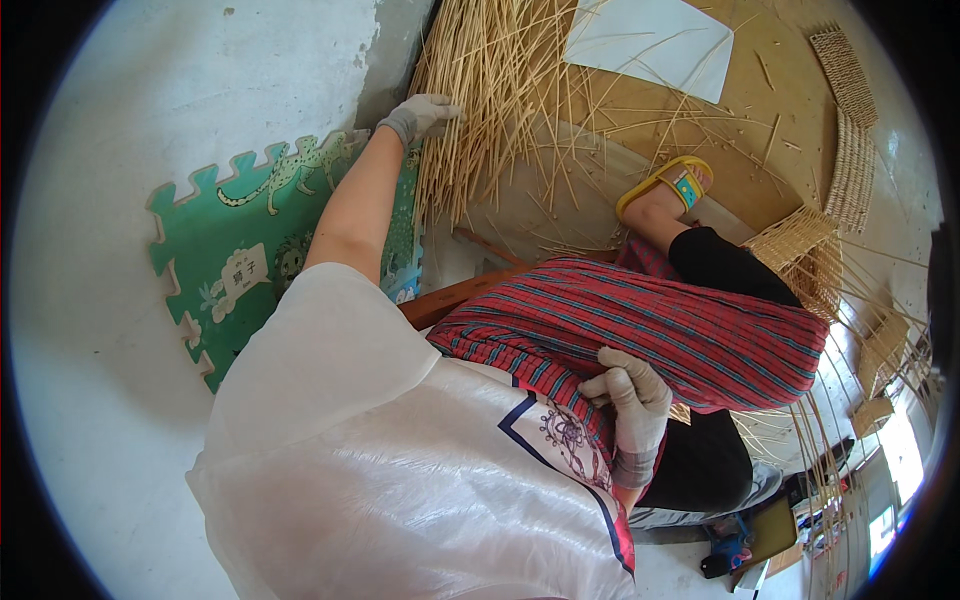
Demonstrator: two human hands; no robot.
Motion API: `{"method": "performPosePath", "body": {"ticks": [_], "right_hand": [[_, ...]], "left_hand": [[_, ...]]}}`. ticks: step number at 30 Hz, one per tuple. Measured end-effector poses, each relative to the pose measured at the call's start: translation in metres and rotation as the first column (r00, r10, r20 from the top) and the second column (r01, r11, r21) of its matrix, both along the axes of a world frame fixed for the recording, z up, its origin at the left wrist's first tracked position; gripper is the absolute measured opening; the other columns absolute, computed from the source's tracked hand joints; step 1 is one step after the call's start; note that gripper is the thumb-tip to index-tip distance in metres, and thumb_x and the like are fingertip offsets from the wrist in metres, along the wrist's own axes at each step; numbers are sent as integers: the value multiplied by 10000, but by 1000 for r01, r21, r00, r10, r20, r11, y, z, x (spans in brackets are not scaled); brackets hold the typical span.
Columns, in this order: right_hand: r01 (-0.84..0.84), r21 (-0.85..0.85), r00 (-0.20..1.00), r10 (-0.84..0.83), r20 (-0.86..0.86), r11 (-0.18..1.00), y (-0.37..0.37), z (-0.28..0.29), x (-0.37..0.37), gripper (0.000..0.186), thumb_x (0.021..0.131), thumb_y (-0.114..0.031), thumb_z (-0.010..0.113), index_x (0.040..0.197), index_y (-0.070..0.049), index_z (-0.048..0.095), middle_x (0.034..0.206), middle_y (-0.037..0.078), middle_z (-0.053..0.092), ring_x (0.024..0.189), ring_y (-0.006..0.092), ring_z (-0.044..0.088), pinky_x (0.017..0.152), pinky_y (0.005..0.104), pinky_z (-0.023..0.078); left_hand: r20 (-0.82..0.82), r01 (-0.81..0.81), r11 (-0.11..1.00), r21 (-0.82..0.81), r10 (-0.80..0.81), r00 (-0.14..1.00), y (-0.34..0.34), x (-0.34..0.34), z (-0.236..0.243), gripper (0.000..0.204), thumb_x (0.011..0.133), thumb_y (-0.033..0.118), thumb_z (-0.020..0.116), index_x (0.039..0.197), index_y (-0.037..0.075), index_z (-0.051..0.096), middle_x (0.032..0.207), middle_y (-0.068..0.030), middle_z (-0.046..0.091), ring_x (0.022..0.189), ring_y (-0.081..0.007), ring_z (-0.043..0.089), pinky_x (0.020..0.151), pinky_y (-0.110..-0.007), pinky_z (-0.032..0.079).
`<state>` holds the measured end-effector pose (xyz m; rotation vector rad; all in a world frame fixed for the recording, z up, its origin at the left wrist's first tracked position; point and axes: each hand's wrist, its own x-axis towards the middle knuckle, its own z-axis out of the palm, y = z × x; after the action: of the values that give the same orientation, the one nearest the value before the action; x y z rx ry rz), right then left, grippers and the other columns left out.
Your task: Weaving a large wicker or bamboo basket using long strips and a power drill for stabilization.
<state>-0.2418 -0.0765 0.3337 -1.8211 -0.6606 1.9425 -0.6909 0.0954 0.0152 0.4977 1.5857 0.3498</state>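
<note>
My left hand (pixel 430 114), in a pale work glove, reaches to the left edge of a large heap of thin tan cane strips (pixel 500 100). Its fingers are stretched out and touch the outermost strips; no strip is visibly gripped. My right hand (pixel 638 405), also gloved, hovers or rests over my lap by the red-and-blue striped cloth (pixel 640 325). Its fingers are loosely bent and apart, with nothing seen between them. Whether it touches the cloth I cannot tell.
A green foam puzzle mat (pixel 215 280) leans or lies at the left. A white sheet (pixel 650 45) lies beyond the heap on brown board (pixel 780 130). Woven strips (pixel 850 170) and a woven basket-like piece (pixel 800 255) are at the right. My foot wears a yellow sandal (pixel 670 185).
</note>
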Motion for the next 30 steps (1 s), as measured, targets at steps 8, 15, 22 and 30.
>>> {"method": "performPosePath", "body": {"ticks": [8,15,22,30], "right_hand": [[-3,4,1000,3,-17,1000,-1,1,3,229,1000,-116,625,1164,19,712,827,87,755,724,92,648,675,222,504],[-16,37,999,18,-42,999,-2,-1,5,239,1004,-120,619,1172,28,703,841,92,756,737,101,657,693,234,514],[-5,15,999,5,-40,1000,-2,-1,6,246,1006,-124,616,1177,33,698,843,95,756,756,109,675,698,236,520],[-26,7,999,26,-22,1000,0,0,5,245,1009,-122,610,1176,35,697,846,106,758,747,116,678,691,234,522]], "left_hand": [[-37,69,996,55,-67,997,-4,5,10,440,914,286,775,1257,36,658,1090,-17,732,916,-137,658,775,-307,552],[-438,203,979,-5,-185,880,-7,3,10,395,856,302,820,1130,36,717,861,-68,722,589,-142,631,628,-327,534],[-788,205,963,177,13,616,-22,23,-4,273,890,294,744,1028,59,743,932,-109,744,856,-206,703,815,-360,540],[-498,178,957,229,-42,866,-13,37,-43,295,901,282,701,1144,124,756,1113,-112,744,1036,-251,698,957,-360,523]]}}
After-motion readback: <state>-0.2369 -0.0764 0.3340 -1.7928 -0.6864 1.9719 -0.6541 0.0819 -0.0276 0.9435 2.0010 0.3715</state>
